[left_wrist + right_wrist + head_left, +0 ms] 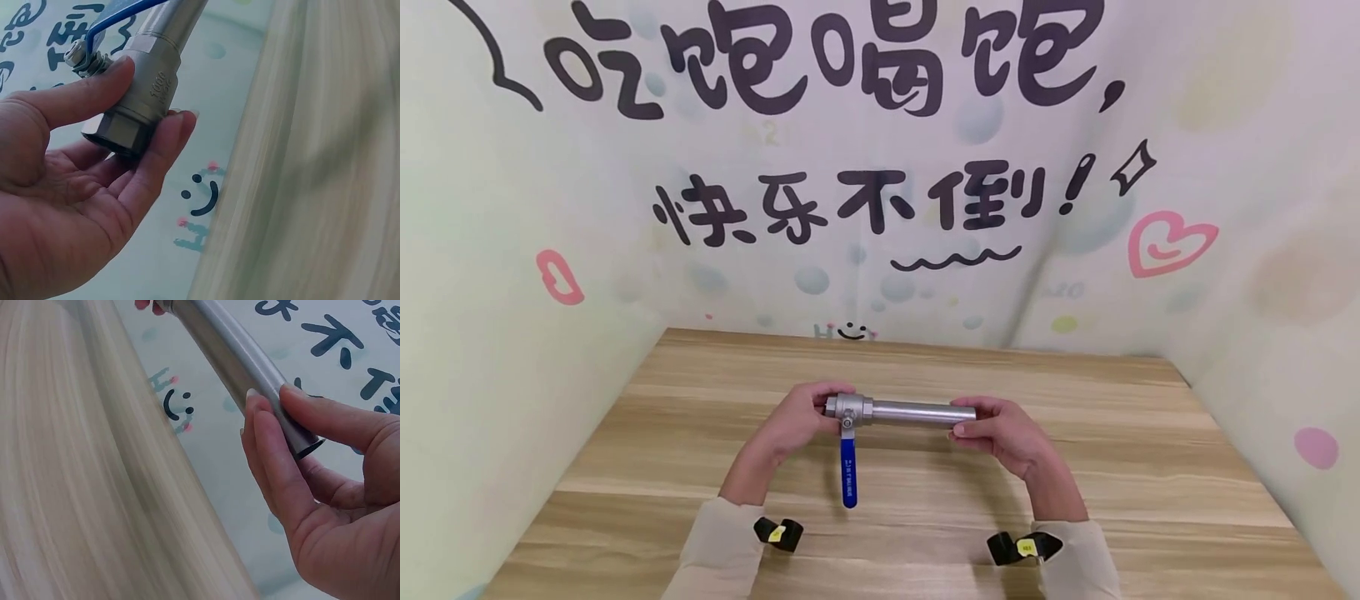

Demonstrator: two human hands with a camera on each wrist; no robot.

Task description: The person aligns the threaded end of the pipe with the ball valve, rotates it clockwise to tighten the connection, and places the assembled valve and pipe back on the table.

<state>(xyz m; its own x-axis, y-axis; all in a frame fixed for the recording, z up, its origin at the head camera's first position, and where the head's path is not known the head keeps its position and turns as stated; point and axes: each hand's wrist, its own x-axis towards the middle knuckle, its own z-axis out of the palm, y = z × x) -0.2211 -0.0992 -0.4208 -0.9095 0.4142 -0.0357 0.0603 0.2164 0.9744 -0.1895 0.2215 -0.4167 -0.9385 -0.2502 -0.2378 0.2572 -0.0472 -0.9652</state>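
Note:
A silver ball valve (852, 409) with a blue lever handle (848, 475) is joined to a straight metal pipe (917, 412). My left hand (801, 422) grips the valve's hexagonal end, thumb on one side and fingers on the other; the left wrist view shows the valve body (140, 81) between them. At the pipe's far end, my right hand (1003, 435) pinches the tube. The right wrist view shows the open pipe end (309, 447) just past the thumb. Valve and pipe lie level across the head view, and the handle points toward me.
Beneath the hands is a wood-grain table (895, 533). A white printed backdrop (880, 300) with dark lettering stands behind it and along both sides. Each wrist wears a black strap, one on the left (786, 534) and one on the right (1009, 547).

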